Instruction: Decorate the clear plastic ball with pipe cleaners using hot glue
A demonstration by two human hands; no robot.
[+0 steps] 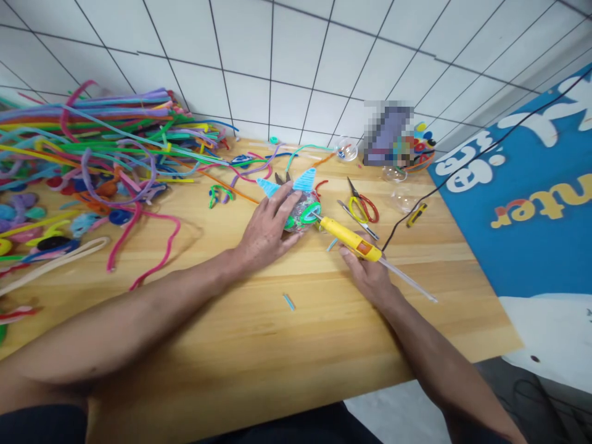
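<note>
My left hand [272, 228] is closed over a clear, rounded craft figure [300, 203] on the wooden table. Two light blue ear-shaped pieces [305, 180] stick up from it, and green rings with pale blue centres [311, 213] are on its near side. My right hand [367, 268] grips a yellow hot glue gun [349, 237] with a clear glue stick [411, 282] out of its back end. The gun's nozzle points at the right-hand green ring and touches or nearly touches it. Fingers of my right hand are partly hidden beneath the gun.
Tangled pipe cleaners [111, 129] cover the table's left side. Scissors [363, 206] and a yellow box cutter [417, 214] lie to the right, near clear plastic domes [346, 148]. A black cord [462, 154] runs from the gun to the upper right. A tiled wall [245, 55] rises behind.
</note>
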